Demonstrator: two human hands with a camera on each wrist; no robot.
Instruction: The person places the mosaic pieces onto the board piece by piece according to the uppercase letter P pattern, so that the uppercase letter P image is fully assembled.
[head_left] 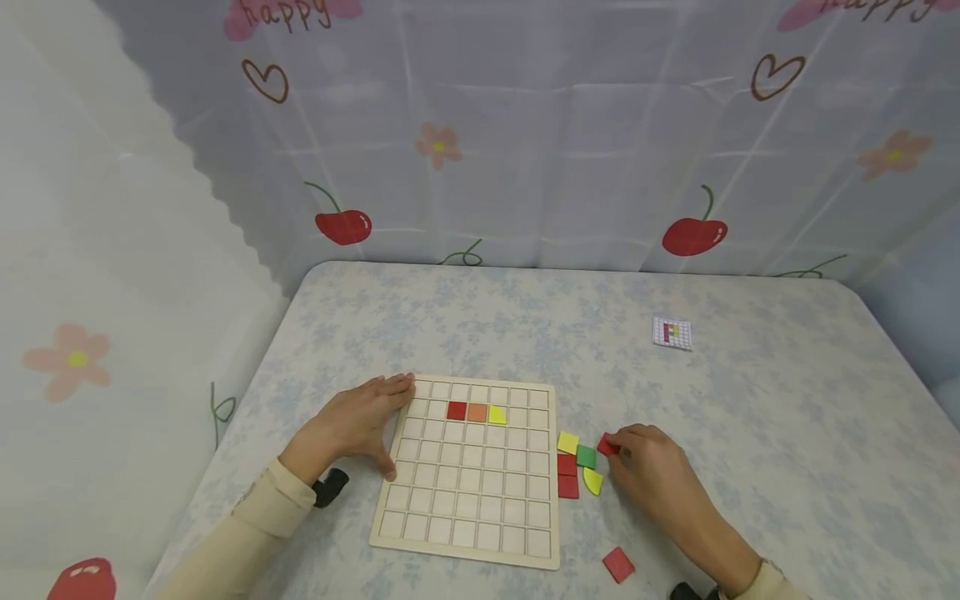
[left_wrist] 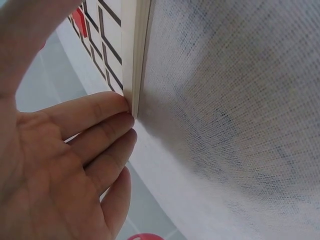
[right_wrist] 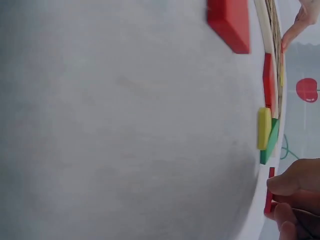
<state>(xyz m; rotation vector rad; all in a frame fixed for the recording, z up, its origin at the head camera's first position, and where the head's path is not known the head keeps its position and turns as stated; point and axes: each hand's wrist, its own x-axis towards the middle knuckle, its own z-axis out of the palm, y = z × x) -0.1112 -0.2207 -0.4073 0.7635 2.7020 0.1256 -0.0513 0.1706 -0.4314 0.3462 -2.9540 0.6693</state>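
Observation:
A wooden grid board point(head_left: 462, 507) lies on the table, with a red square tile point(head_left: 457, 411), an orange square tile point(head_left: 477, 412) and a yellow quarter-round tile point(head_left: 497, 415) in its second row. My left hand point(head_left: 358, 422) rests along the board's left edge, its fingers extended and fingertips touching the rim, as the left wrist view also shows. To the right of the board my right hand point(head_left: 655, 468) pinches a red tile point(right_wrist: 270, 190) between thumb and fingers. Beside the board lie a yellow square point(head_left: 568, 442), a green square point(head_left: 587, 457), a yellow quarter-round piece point(head_left: 592, 481) and two red squares point(head_left: 567, 487).
Nearer the front edge, another red square tile point(head_left: 618, 565) lies apart from the others. A small card point(head_left: 672, 332) with a coloured grid pattern lies at the back right of the table point(head_left: 810, 400). Behind the table hangs a printed curtain point(head_left: 525, 167).

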